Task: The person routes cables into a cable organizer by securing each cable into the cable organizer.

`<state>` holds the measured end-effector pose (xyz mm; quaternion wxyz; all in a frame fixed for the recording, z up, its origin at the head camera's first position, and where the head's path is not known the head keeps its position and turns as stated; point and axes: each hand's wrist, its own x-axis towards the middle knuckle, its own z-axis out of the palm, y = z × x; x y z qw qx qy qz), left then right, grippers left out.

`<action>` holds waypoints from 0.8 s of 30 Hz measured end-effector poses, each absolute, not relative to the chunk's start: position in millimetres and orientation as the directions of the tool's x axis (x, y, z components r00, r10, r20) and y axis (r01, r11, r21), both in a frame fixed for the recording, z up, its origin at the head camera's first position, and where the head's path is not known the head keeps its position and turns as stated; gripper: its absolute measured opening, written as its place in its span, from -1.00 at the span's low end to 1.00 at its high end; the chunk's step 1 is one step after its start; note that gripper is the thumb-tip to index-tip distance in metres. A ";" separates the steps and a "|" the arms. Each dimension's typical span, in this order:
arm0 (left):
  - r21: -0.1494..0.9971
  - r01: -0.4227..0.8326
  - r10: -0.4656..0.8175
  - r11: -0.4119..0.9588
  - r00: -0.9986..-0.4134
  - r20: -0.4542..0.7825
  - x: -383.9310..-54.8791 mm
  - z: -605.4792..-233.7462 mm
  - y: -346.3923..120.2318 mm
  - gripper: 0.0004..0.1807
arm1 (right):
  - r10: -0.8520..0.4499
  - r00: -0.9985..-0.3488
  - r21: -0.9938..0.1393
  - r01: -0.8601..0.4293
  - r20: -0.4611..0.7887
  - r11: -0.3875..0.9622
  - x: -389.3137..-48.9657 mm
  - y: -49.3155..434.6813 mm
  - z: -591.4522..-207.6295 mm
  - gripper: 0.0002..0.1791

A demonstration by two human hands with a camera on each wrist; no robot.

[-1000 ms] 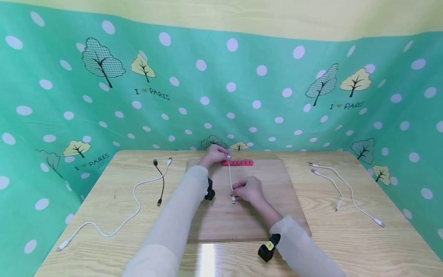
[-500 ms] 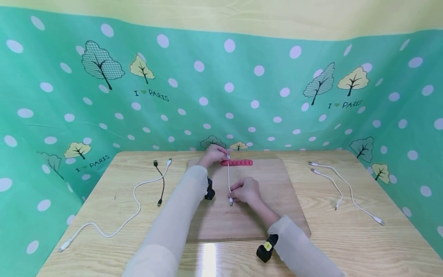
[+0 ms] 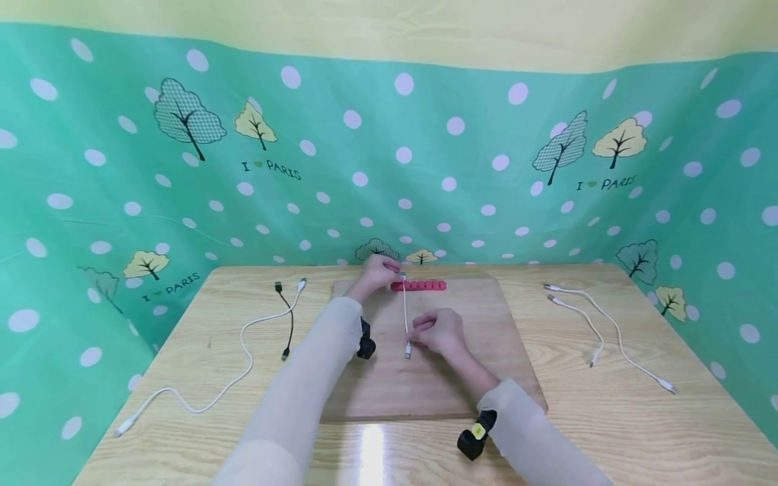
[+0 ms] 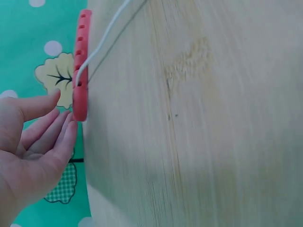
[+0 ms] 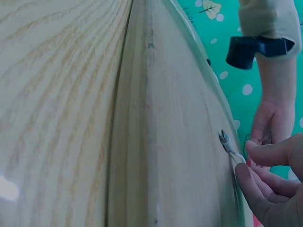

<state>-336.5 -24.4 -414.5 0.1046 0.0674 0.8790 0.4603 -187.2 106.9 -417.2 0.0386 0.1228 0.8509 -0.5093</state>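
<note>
A white charging cable [image 3: 405, 307] runs straight over the wooden board [image 3: 377, 391], from a slot of the red cable clip holder [image 3: 425, 285] towards me. My right hand [image 3: 440, 331] pinches it just behind its near plug [image 5: 224, 139], thumb and fingertips meeting around the cord. At the board's far edge, my left hand [image 3: 377, 271] is beside the holder's left end. In the left wrist view its thumb stands apart from the fingers [image 4: 66, 137], which reach the holder's end. The cable's far plug [image 3: 402, 275] shows by these fingertips in the head view.
To the left lie a long white cable [image 3: 246, 344] and a short black cable [image 3: 292, 324]. Two more white cables, one longer [image 3: 616, 331] and one shorter [image 3: 586, 320], lie on the right. A green dotted curtain [image 3: 425, 223] hangs behind the table.
My right hand with the near plug has shifted slightly left and then back right. The left hand stays at the holder's end.
</note>
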 end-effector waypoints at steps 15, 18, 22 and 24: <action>0.877 -0.011 0.216 0.480 -0.968 -0.131 -305.6 -398.8 -68.1 -0.58 | 0.170 -0.974 -0.862 0.212 -0.149 0.460 -188.1 108.7 -414.3 -0.75; 0.873 -0.016 0.207 0.488 -0.969 -0.133 -302.1 -397.3 -79.1 -0.58 | 0.161 -0.974 -0.868 0.214 -0.156 0.449 -188.1 107.8 -414.7 -0.75; 0.856 -0.025 0.188 0.516 -0.972 -0.142 -298.3 -394.0 -94.3 -0.57 | 0.145 -0.979 -0.877 0.195 -0.145 0.439 -188.1 105.3 -414.8 -0.75; 0.848 -0.037 0.177 0.529 -0.972 -0.153 -297.7 -393.3 -102.7 -0.57 | 0.137 -0.981 -0.884 0.185 -0.139 0.428 -188.3 103.7 -414.7 -0.75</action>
